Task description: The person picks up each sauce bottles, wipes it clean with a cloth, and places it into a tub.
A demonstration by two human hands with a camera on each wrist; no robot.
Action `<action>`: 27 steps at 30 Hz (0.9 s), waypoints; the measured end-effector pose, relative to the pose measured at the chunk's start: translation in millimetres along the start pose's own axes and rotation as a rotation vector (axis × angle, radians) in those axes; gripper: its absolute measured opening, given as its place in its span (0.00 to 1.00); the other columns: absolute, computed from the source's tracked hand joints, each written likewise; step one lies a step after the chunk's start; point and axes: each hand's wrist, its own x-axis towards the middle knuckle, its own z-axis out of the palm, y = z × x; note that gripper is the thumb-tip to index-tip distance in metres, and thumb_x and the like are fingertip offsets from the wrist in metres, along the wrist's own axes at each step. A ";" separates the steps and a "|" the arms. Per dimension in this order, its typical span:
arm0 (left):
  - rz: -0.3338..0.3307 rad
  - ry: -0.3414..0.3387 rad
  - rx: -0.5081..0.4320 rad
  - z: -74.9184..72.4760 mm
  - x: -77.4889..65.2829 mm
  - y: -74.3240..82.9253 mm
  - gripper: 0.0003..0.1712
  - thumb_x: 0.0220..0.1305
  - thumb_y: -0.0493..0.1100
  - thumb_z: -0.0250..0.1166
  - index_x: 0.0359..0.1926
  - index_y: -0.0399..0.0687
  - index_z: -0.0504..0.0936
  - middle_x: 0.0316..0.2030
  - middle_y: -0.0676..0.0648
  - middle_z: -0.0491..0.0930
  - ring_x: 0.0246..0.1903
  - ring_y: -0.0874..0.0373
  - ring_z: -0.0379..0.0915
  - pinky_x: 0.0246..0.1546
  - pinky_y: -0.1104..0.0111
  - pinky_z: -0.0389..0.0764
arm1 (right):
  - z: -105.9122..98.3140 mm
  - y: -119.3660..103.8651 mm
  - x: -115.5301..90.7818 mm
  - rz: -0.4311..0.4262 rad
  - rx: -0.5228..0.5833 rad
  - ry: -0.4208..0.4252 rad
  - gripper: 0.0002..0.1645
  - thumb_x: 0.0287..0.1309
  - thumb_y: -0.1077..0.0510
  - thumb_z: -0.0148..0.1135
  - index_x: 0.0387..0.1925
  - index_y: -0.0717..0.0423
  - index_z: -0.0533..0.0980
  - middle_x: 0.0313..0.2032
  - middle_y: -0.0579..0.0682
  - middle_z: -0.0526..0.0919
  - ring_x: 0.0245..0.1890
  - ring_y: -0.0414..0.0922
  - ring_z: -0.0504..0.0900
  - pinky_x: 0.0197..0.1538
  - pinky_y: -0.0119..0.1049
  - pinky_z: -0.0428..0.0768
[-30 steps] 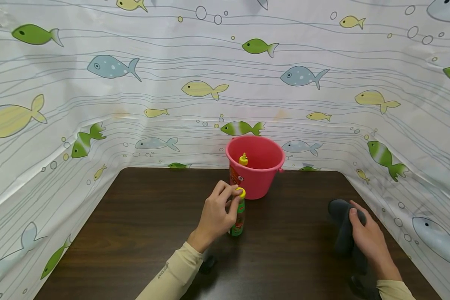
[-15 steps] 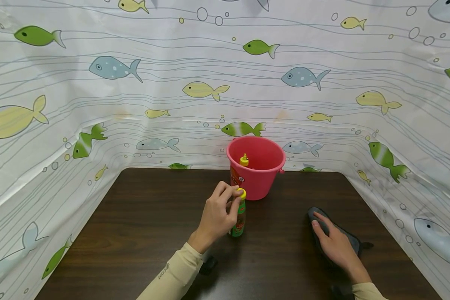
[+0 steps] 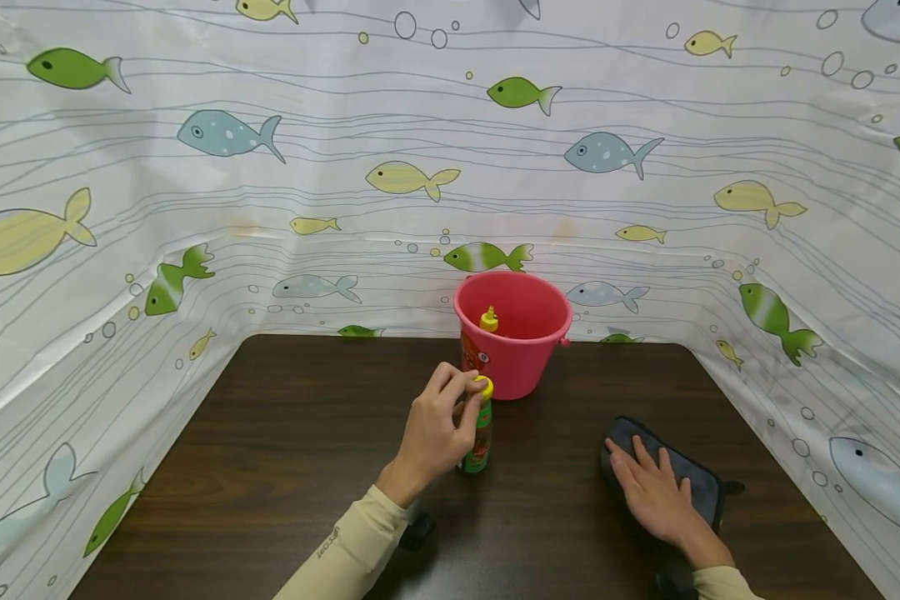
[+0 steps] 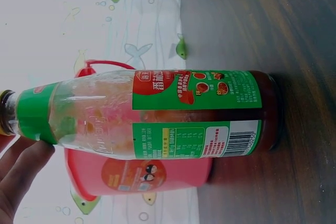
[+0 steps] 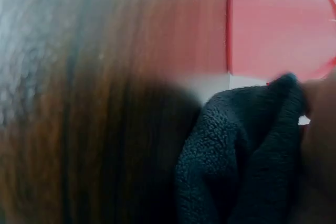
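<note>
A glass sauce bottle point(image 3: 482, 437) with a green label and yellow cap stands upright on the dark table. My left hand point(image 3: 437, 425) pinches it at the cap. In the left wrist view the bottle point(image 4: 197, 90) shows dark red sauce low inside and smears on the glass above. Over to the right, my right hand point(image 3: 656, 498) rests with fingers spread on a dark grey cloth point(image 3: 705, 487), which looks folded and has a small loop at one corner. The right wrist view shows the fuzzy pile of the cloth point(image 5: 207, 166) close up.
A pink bucket point(image 3: 513, 362) stands just behind the bottle. Inside it, a yellow nozzle top point(image 3: 489, 320) shows above the near rim. A white curtain point(image 3: 315, 250) printed with fish surrounds the dark wood table point(image 3: 307, 433) at the back and sides.
My right hand has brought the cloth down and leftward from a raised, bunched hold to lie on the table, and its fingers have spread out over it. My left hand stays at the bottle cap.
</note>
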 end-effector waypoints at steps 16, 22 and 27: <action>-0.005 0.000 0.011 0.0 0.0 0.5 0.04 0.69 0.34 0.69 0.44 0.41 0.86 0.45 0.45 0.79 0.54 0.51 0.87 0.45 0.65 0.90 | -15.9 -6.6 9.0 -0.032 -0.075 0.064 0.46 0.79 0.30 0.45 0.85 0.50 0.54 0.83 0.73 0.42 0.77 0.86 0.32 0.65 0.91 0.37; -0.004 -0.001 0.014 0.0 0.1 0.5 0.05 0.69 0.34 0.69 0.44 0.41 0.86 0.45 0.44 0.79 0.51 0.52 0.87 0.45 0.66 0.90 | -53.2 -28.6 23.2 -0.176 -0.058 0.221 0.44 0.81 0.34 0.46 0.84 0.53 0.53 0.82 0.74 0.45 0.77 0.86 0.38 0.65 0.91 0.41; -0.005 -0.001 0.017 -0.5 0.9 0.8 0.05 0.69 0.34 0.68 0.45 0.41 0.87 0.44 0.45 0.79 0.46 0.54 0.87 0.44 0.67 0.91 | -83.5 -55.5 40.8 -0.281 -0.029 0.305 0.43 0.82 0.37 0.45 0.85 0.52 0.51 0.84 0.70 0.45 0.80 0.80 0.38 0.68 0.89 0.41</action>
